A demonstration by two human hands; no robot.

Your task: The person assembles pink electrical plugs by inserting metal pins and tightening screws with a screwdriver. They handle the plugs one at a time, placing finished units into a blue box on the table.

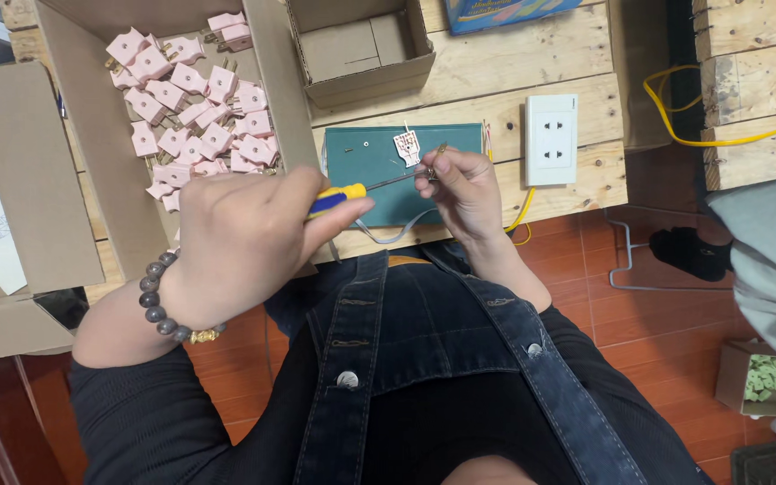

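Observation:
My left hand point(244, 233), with a bead bracelet on the wrist, grips a screwdriver with a yellow and blue handle point(339, 196). Its shaft points right to my right hand point(464, 193), which pinches a small part point(433, 164) at the tip. My fingers mostly hide that part. Both hands hover over the near edge of a green mat point(365, 166) on the wooden bench. An open pink plug half point(407, 145) lies on the mat just above my right hand. A pale flat cable point(388, 235) hangs off the mat's front.
A large cardboard box point(92, 135) at the left holds several pink plugs point(199, 108). A small cardboard box point(361, 49) stands behind the mat. A white double socket point(551, 139) with a yellow cord point(702, 139) lies to the right. A box of green pieces point(765, 382) sits on the floor.

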